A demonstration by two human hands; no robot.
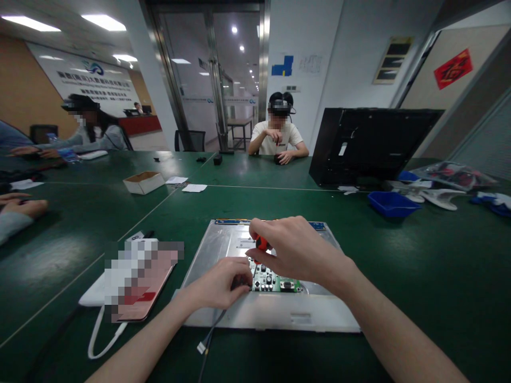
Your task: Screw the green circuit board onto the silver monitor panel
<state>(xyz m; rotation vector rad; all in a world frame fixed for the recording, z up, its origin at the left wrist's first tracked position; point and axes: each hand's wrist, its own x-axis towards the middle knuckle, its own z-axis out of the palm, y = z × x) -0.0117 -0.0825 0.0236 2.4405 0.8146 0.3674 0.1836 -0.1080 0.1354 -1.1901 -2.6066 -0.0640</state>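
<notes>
Screwdriver (261, 243) pinched in my right hand (293, 246), above circuit board, (268, 282) handle orange and black, can't tell if left hand (221, 280) grips

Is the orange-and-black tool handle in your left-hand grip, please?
No, the right-hand grip holds the orange-and-black handle.

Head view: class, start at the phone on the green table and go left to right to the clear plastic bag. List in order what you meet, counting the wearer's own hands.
Phone → left hand → right hand → blue tray → clear plastic bag.
</notes>
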